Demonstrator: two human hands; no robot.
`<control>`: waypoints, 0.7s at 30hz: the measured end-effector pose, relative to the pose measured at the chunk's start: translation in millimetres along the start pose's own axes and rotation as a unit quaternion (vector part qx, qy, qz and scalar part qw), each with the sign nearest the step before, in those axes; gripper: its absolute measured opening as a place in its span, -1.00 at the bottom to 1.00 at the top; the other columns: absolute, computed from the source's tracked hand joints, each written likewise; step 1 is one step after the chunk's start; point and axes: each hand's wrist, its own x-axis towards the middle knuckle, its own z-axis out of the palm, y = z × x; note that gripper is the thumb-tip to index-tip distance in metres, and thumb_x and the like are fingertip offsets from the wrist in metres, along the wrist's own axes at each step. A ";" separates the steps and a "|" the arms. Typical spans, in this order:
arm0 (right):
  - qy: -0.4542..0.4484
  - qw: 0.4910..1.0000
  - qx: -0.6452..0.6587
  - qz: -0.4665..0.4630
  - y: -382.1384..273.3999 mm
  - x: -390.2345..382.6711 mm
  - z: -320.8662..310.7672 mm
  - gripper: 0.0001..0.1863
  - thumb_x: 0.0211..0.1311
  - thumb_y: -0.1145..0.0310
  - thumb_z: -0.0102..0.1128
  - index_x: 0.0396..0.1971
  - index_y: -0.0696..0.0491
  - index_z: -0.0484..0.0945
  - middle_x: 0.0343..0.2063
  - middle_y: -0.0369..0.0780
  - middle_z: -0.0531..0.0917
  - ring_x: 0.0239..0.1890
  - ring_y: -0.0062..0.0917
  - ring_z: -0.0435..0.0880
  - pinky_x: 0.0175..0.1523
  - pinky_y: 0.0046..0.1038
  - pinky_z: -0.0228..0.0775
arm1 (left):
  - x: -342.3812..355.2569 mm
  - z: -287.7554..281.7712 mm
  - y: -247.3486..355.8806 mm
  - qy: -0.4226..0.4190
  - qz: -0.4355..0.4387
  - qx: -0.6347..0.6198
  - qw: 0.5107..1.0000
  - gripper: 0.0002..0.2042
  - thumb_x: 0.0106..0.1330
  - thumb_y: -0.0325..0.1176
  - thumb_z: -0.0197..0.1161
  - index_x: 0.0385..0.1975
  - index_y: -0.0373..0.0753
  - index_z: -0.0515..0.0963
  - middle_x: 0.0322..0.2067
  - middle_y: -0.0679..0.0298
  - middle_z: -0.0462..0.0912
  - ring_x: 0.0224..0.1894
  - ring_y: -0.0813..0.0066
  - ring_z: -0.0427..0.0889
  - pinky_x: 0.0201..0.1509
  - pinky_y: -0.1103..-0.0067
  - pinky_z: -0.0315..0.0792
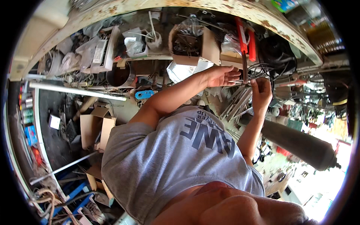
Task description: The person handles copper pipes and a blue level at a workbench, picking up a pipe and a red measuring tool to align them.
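Observation:
My left hand (221, 77) reaches out with the palm showing and its fingers extended and apart, holding nothing, just left of a bundle of thin copper-coloured rods (244, 67). These rods stand below a long red sleeve or packet (242, 33) on the shelf. My right hand (261, 93) is closed, thumb and fingertips together beside the rods' lower end; what it grips is too small to make out. Black cables (279, 63) loop behind it. An open cardboard box (208, 47) holding dark metal pieces sits beyond my left hand.
A rusty shelf beam (168, 4) arches overhead. A dark gas cylinder (296, 144) lies diagonally at my right. Long metal bars (236, 103) lean below my hands. A white tube (75, 92), cardboard boxes (92, 127) and a blue plastic piece (144, 94) are on the left.

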 end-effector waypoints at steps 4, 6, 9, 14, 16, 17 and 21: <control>-0.091 0.991 0.042 -0.087 -59.6 15.5 40.4 -0.88 0.19 0.41 0.13 -0.38 0.16 0.49 -0.55 -0.34 0.52 -0.51 -0.76 0.41 -0.39 -0.68 0.27 | -60.9 -33.5 -4.0 0.045 0.016 -0.018 0.999 -0.75 0.36 -0.19 -0.03 -0.10 -0.16 0.44 -0.12 0.37 0.54 -0.08 0.48 0.51 0.09 0.41 0.39; -0.162 0.970 0.006 -0.183 -80.5 30.5 75.4 -0.86 0.21 0.45 0.08 -0.30 0.18 0.52 -0.48 -0.22 0.59 -0.44 -0.65 0.54 -0.33 -0.60 0.37 | -95.6 -57.9 -3.6 0.080 0.029 -0.029 0.996 -0.75 0.35 -0.20 -0.01 -0.09 -0.15 0.44 -0.13 0.39 0.54 -0.10 0.50 0.51 0.09 0.43 0.38; -0.209 0.926 -0.028 -0.313 -99.8 56.6 146.9 -0.82 0.19 0.39 0.06 -0.25 0.12 0.54 -0.36 -0.06 0.59 -0.33 -0.17 0.57 -0.23 -0.37 0.40 | -151.9 -80.2 2.8 0.118 0.096 -0.009 0.988 -0.72 0.30 -0.21 0.06 -0.05 -0.14 0.43 -0.11 0.37 0.52 -0.07 0.51 0.48 0.07 0.44 0.36; -0.260 0.864 -0.246 -0.355 -106.3 103.6 280.8 -0.78 0.20 0.32 -0.02 -0.24 0.03 0.55 -0.36 -0.02 0.60 -0.28 -0.15 0.59 -0.20 -0.24 0.43 | -228.2 -94.7 8.1 0.157 0.214 -0.022 0.964 -0.67 0.34 -0.24 -0.01 0.05 -0.20 0.34 -0.10 0.37 0.46 -0.06 0.54 0.43 0.11 0.47 0.32; -0.257 0.844 -0.236 -0.408 -87.5 127.2 335.2 -0.77 0.20 0.31 -0.04 -0.23 0.04 0.55 -0.32 -0.03 0.61 -0.28 -0.14 0.59 -0.19 -0.21 0.43 | -253.4 -105.9 4.4 0.140 0.265 -0.021 0.954 -0.66 0.36 -0.25 -0.06 0.08 -0.21 0.30 -0.12 0.36 0.44 -0.07 0.54 0.41 0.12 0.47 0.31; -0.277 0.804 -0.325 -0.414 -75.8 143.2 361.5 -0.75 0.20 0.32 -0.04 -0.21 0.06 0.54 -0.28 -0.03 0.60 -0.26 -0.14 0.59 -0.18 -0.20 0.43 | -266.2 -104.8 1.2 0.139 0.285 -0.023 0.948 -0.66 0.37 -0.25 -0.08 0.09 -0.21 0.29 -0.12 0.35 0.44 -0.07 0.54 0.41 0.12 0.48 0.30; -0.378 0.679 -0.507 -0.373 -66.0 167.9 432.2 -0.65 0.16 0.29 -0.03 -0.06 0.05 0.48 -0.09 -0.02 0.53 -0.06 -0.19 0.52 -0.05 -0.18 0.40 | -324.6 -119.4 -29.9 0.187 0.367 -0.035 0.911 -0.65 0.40 -0.23 -0.14 0.12 -0.19 0.27 -0.13 0.36 0.44 -0.08 0.54 0.40 0.13 0.48 0.27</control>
